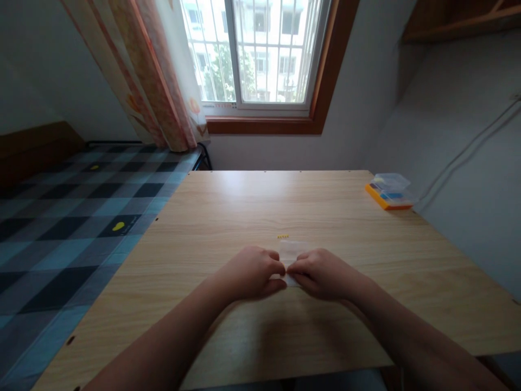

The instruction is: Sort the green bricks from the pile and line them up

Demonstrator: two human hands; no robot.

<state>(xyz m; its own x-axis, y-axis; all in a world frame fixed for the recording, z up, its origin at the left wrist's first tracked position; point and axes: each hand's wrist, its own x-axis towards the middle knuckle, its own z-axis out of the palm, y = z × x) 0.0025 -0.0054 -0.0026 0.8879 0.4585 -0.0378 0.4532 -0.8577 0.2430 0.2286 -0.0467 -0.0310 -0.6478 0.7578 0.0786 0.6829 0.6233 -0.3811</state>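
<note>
Pinching is the step in hand: the left hand [250,271] and the right hand [323,274] meet at the near middle of the worktop [244,206], each clamped by thumb and forefinger on the near edge of a pale packet [292,251], perhaps a clear bag or a paper slip, too faint to tell. The packet lies flat between them, reaching just beyond the fingertips, a tiny yellow piece [283,237] just past its far edge. Pulling it apart would call for an even grip on both sides.
</note>
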